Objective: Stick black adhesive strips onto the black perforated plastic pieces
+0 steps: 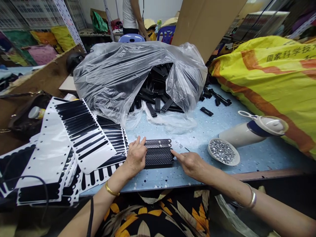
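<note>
Several black perforated strips [159, 152] lie side by side in a block near the table's front edge, with small shiny metal pieces on the upper ones. My left hand [136, 154] rests at the block's left end, its fingers bent; whether it grips anything is hidden. From the right, my right hand [191, 164] touches the block's right end with its extended index finger, the other fingers curled. A white bowl [237, 160] full of small shiny metal pieces stands right of my right hand. To the left lie white sheets [85, 141] bearing black strips.
A clear plastic bag [111, 72] of black parts [158, 89] fills the table's back. A white bottle [243, 133] lies tilted behind the bowl. A large yellow sack [274, 85] is at right. A person [130, 16] stands beyond the table.
</note>
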Demonstrator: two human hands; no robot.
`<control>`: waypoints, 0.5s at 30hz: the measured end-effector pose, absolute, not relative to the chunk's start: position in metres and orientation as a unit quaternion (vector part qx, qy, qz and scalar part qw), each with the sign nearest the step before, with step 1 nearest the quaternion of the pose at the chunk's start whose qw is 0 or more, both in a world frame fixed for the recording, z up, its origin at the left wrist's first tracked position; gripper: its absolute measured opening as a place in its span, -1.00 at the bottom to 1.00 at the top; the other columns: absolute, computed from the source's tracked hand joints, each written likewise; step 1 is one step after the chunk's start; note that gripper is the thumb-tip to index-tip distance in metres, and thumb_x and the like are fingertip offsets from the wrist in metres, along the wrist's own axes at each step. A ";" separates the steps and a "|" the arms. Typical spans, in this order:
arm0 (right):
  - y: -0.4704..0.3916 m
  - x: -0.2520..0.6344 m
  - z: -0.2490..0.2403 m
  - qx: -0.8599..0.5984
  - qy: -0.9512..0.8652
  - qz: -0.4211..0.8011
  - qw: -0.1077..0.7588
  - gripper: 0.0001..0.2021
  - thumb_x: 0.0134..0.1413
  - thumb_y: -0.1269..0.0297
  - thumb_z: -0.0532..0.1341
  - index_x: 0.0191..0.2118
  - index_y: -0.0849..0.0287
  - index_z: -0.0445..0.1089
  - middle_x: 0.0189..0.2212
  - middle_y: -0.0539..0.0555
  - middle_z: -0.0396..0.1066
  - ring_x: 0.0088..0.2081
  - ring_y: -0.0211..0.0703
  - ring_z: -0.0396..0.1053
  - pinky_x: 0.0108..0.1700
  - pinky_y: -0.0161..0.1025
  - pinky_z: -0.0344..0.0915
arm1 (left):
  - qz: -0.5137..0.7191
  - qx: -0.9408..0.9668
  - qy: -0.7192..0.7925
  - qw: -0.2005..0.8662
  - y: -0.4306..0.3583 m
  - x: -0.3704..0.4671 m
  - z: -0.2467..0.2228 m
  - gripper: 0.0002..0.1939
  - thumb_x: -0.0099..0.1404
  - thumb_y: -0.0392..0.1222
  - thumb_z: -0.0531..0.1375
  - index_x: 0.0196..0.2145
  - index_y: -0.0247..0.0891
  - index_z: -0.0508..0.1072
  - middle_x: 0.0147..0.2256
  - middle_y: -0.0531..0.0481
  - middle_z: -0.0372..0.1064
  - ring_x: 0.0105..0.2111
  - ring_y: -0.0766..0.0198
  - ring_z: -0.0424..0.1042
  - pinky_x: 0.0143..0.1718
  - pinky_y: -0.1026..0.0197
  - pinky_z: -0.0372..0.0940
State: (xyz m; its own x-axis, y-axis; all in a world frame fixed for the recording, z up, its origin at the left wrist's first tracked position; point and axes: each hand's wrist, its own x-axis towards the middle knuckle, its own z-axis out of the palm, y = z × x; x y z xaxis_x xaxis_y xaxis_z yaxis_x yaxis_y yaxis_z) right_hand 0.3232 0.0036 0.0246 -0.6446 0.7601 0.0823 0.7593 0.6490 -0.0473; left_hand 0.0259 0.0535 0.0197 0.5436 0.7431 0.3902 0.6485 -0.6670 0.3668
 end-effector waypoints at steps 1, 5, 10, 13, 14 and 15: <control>0.004 0.323 0.024 -0.418 -0.907 0.004 0.049 -0.35 0.03 0.65 0.00 0.30 0.37 0.15 -0.51 0.06 0.46 -0.52 -0.20 0.35 -0.44 -0.28 0.18 | 0.267 0.871 0.402 0.092 0.054 0.027 0.019 -0.80 0.27 -0.47 0.06 -0.35 -0.29 0.44 0.15 -0.31 0.38 0.23 -0.22 0.26 -0.02 -0.19 0.33; 0.007 0.322 0.027 -0.409 -0.911 -0.001 0.047 -0.39 0.04 0.64 0.00 0.26 0.40 0.21 -0.55 0.05 0.43 -0.53 -0.20 0.34 -0.46 -0.29 0.14 | 0.289 0.862 0.409 0.080 0.053 0.029 0.016 -0.80 0.28 -0.48 0.05 -0.35 -0.28 0.41 0.14 -0.33 0.39 0.23 -0.22 0.26 -0.01 -0.20 0.32; 0.008 0.320 0.030 -0.411 -0.911 0.000 0.033 -0.37 0.03 0.63 0.00 0.28 0.38 0.18 -0.54 0.07 0.45 -0.53 -0.19 0.34 -0.45 -0.28 0.15 | 0.291 0.851 0.424 0.110 0.053 0.027 0.018 -0.83 0.30 -0.43 0.06 -0.36 -0.28 0.41 0.14 -0.33 0.39 0.21 -0.25 0.29 -0.03 -0.20 0.35; 0.006 0.320 0.027 -0.415 -0.909 -0.005 0.040 -0.32 0.01 0.62 -0.01 0.32 0.35 0.11 -0.53 0.06 0.45 -0.53 -0.17 0.33 -0.46 -0.28 0.16 | 0.265 0.852 0.428 0.142 0.056 0.029 0.022 -0.85 0.26 -0.42 0.11 -0.39 -0.30 0.44 0.14 -0.33 0.39 0.21 -0.31 0.27 0.00 -0.26 0.33; 0.006 0.320 0.026 -0.414 -0.909 -0.010 0.045 -0.31 0.01 0.62 -0.01 0.33 0.35 0.09 -0.53 0.07 0.45 -0.54 -0.17 0.33 -0.47 -0.28 0.16 | 0.257 0.852 0.431 0.150 0.057 0.029 0.024 -0.86 0.24 -0.43 0.12 -0.40 -0.30 0.45 0.15 -0.32 0.39 0.22 -0.31 0.25 0.02 -0.28 0.32; 0.005 0.321 0.025 -0.411 -0.910 -0.016 0.048 -0.30 0.00 0.62 -0.02 0.33 0.36 0.08 -0.53 0.07 0.45 -0.55 -0.16 0.32 -0.48 -0.27 0.15 | 0.252 0.849 0.436 0.159 0.059 0.031 0.025 -0.86 0.23 -0.43 0.13 -0.40 -0.29 0.46 0.15 -0.30 0.38 0.23 -0.31 0.23 0.04 -0.30 0.30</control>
